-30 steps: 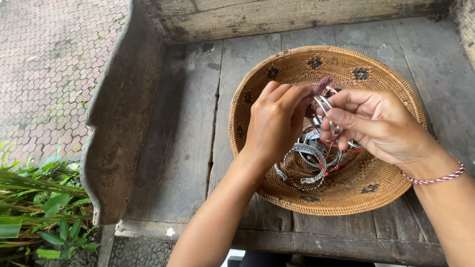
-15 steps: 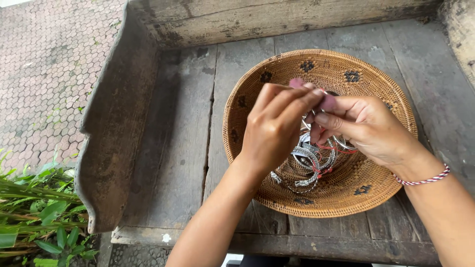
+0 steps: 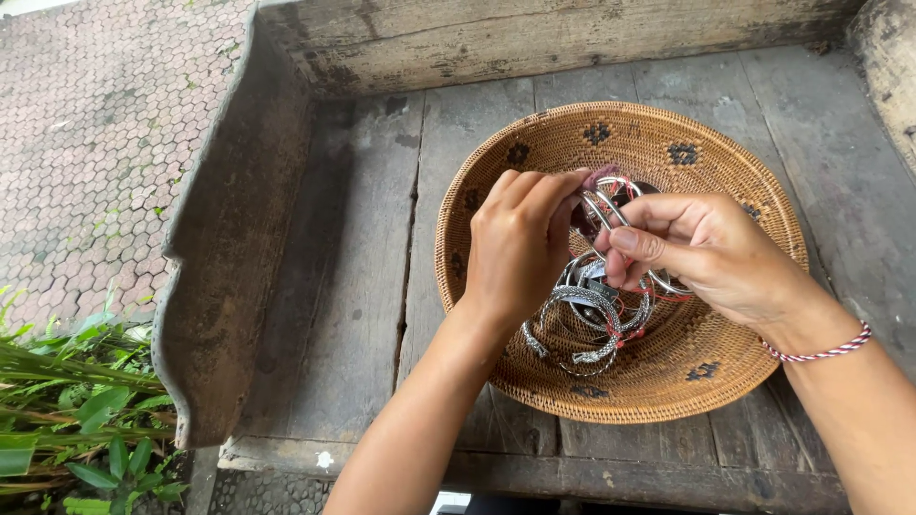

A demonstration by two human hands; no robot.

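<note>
A: What do the hands have hold of?

B: Both are closed on silver bangles [image 3: 603, 208] lifted a little above a woven basket [image 3: 735, 381]. The left hand [image 3: 520, 250] pinches them from the left with curled fingertips; the right hand [image 3: 711, 253] pinches from the right, thumb pressed over the rings. The grips almost meet, so neither hand is nearer than the other.

A: Which way do the bangles lie from the grip?

B: The held rings rise up and away from the pinch, their flat faces turned roughly toward the camera. Just below the grip, and a touch toward the person, sits the heap of bangles [image 3: 587, 319], tangled with red thread. How many rings the fingers hold I cannot tell; they overlap.

A: And what is under all this?

B: The basket rests on grey, weathered wooden planks [image 3: 363, 286], with a raised wooden edge [image 3: 224, 257] well to the left of the grip and a back board beyond it. Further left is a paved floor [image 3: 105, 143], and green leaves [image 3: 67, 410] at the near left corner. The right wrist wears a red-and-white cord bracelet [image 3: 822, 351].
</note>
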